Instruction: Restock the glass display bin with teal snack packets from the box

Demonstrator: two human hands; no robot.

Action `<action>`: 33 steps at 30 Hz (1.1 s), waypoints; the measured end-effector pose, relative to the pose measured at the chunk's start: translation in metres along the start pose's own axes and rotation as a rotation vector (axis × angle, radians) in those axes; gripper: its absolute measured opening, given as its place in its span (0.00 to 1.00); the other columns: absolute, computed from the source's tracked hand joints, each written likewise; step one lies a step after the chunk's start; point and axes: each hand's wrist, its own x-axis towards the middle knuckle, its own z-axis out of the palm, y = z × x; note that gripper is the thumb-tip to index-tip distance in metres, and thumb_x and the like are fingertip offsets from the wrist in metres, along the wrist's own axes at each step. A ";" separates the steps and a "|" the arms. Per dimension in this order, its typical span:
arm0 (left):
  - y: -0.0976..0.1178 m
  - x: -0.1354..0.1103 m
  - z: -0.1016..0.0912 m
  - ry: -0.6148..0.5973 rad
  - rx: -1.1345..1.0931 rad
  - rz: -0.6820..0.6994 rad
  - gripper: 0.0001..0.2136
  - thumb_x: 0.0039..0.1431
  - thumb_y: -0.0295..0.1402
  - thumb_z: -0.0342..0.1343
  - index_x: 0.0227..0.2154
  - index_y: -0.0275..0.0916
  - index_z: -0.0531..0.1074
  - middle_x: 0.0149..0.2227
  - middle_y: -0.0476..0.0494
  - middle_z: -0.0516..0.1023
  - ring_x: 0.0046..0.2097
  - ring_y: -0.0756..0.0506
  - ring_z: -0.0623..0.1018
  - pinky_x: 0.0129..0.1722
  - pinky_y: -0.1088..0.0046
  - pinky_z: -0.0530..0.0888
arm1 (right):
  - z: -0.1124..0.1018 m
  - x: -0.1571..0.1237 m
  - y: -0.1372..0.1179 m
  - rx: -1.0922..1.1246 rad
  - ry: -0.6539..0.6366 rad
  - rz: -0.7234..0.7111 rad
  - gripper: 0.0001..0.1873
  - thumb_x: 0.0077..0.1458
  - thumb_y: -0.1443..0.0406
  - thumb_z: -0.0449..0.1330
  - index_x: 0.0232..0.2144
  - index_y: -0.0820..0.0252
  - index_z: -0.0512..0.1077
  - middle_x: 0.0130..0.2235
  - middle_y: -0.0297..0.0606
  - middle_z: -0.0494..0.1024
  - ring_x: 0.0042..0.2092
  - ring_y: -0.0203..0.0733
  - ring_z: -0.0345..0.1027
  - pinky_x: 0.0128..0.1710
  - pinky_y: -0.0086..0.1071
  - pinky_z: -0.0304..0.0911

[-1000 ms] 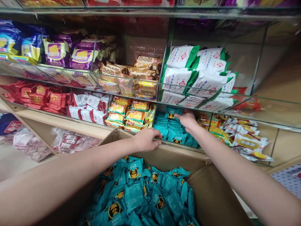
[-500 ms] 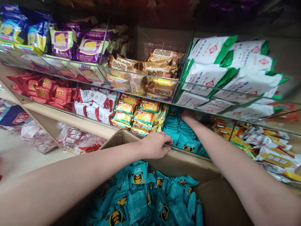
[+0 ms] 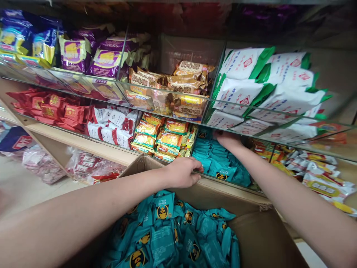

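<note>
My left hand curls over the front glass edge of a shelf compartment filled with teal snack packets. My right hand reaches deep into that same compartment, resting on the teal packets under the glass shelf above; its fingers are mostly hidden. Below both arms stands an open cardboard box holding several teal packets with round yellow logos.
Glass-divided shelves hold orange packets, red-and-white packets, red packets, white-and-green bags, brown packets, purple bags and blue bags. Bagged sweets lie on the low shelf at left.
My right hand has pushed further back into the teal compartment, under the glass shelf. My left hand stays gripping the front edge. The view has shifted closer and slightly left.
</note>
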 end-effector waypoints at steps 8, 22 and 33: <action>0.001 0.001 -0.002 0.012 -0.028 0.018 0.11 0.51 0.30 0.47 0.36 0.38 0.71 0.38 0.43 0.74 0.41 0.45 0.72 0.40 0.72 0.67 | -0.030 -0.165 -0.057 0.257 -0.482 -0.584 0.19 0.54 0.54 0.45 0.22 0.57 0.67 0.24 0.37 0.69 0.29 0.38 0.62 0.30 0.30 0.55; 0.010 -0.002 -0.007 0.001 -0.025 -0.025 0.12 0.51 0.31 0.48 0.38 0.39 0.70 0.39 0.44 0.72 0.39 0.47 0.71 0.39 0.74 0.66 | 0.068 -0.213 -0.089 0.678 -0.693 0.328 0.27 0.38 0.62 0.60 0.42 0.60 0.59 0.33 0.38 0.70 0.37 0.44 0.65 0.35 0.35 0.59; 0.017 -0.002 -0.027 0.021 -0.735 -0.103 0.19 0.55 0.45 0.42 0.40 0.36 0.66 0.37 0.42 0.73 0.35 0.49 0.72 0.34 0.74 0.69 | -0.035 -0.166 -0.050 1.179 -0.632 0.249 0.13 0.40 0.62 0.62 0.29 0.60 0.66 0.31 0.33 0.72 0.32 0.35 0.65 0.29 0.28 0.60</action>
